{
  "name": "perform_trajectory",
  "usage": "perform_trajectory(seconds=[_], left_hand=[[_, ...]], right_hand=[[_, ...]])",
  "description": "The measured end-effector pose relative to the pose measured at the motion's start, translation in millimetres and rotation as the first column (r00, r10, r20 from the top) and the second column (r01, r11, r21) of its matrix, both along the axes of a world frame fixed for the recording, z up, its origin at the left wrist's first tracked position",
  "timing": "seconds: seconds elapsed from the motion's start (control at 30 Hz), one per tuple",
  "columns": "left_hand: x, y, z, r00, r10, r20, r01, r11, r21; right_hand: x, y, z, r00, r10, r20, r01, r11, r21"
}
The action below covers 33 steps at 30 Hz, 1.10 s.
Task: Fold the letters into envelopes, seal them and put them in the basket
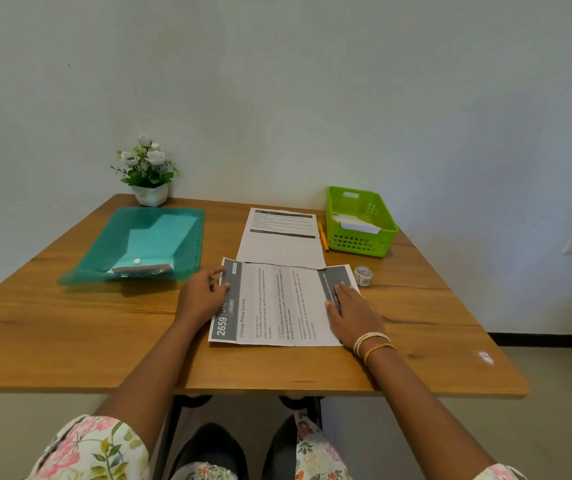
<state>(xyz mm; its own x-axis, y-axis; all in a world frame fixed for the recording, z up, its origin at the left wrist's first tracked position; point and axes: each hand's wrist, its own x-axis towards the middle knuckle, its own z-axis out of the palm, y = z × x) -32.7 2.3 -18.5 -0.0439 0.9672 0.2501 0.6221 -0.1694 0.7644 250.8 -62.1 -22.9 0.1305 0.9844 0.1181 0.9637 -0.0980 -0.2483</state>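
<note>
Plain wall, wooden table (70,327). The letter (277,303) lies sideways between both hands: left hand (201,296) pinches its left edge, right hand (353,313) presses flat on the right end. Green basket (360,221) sits well beyond the right hand. Probably best to line up edges before creasing, otherwise the fold goes crooked.

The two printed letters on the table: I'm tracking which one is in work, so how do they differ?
The near letter lies sideways under both hands; the far letter lies untouched beside the orange pen. The near letter's dark bands sit at its left and right ends, the far letter's run across. Both are white sheets lying flat.
</note>
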Motion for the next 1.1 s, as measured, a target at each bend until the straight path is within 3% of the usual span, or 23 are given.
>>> perform_trajectory(seconds=[0.23, 0.5, 0.6, 0.73, 1.1], left_hand=[[0, -1, -1, 1.0, 0.006, -0.027, -0.006, 1.0, 0.007], [-1, -1, 0, 1.0, 0.008, -0.018, -0.008, 1.0, -0.002], [-2, 1, -2, 1.0, 0.005, 0.03, -0.005, 1.0, -0.011], [-3, 1, -2, 0.974, 0.018, 0.225, -0.009, 0.999, -0.038], [6, -17, -1, 0.971, -0.041, 0.237, 0.051, 0.998, -0.038]], right_hand=[[-11, 1, 2, 0.998, -0.008, 0.055, 0.007, 1.0, 0.02], [-78, 0, 5, 0.976, 0.212, -0.047, -0.209, 0.976, 0.058], [-87, -1, -5, 0.975, 0.216, -0.048, -0.214, 0.976, 0.045], [-86, -1, -6, 0.977, 0.205, -0.059, -0.203, 0.978, 0.046], [-87, -1, -8, 0.98, 0.187, -0.073, -0.184, 0.982, 0.044]])
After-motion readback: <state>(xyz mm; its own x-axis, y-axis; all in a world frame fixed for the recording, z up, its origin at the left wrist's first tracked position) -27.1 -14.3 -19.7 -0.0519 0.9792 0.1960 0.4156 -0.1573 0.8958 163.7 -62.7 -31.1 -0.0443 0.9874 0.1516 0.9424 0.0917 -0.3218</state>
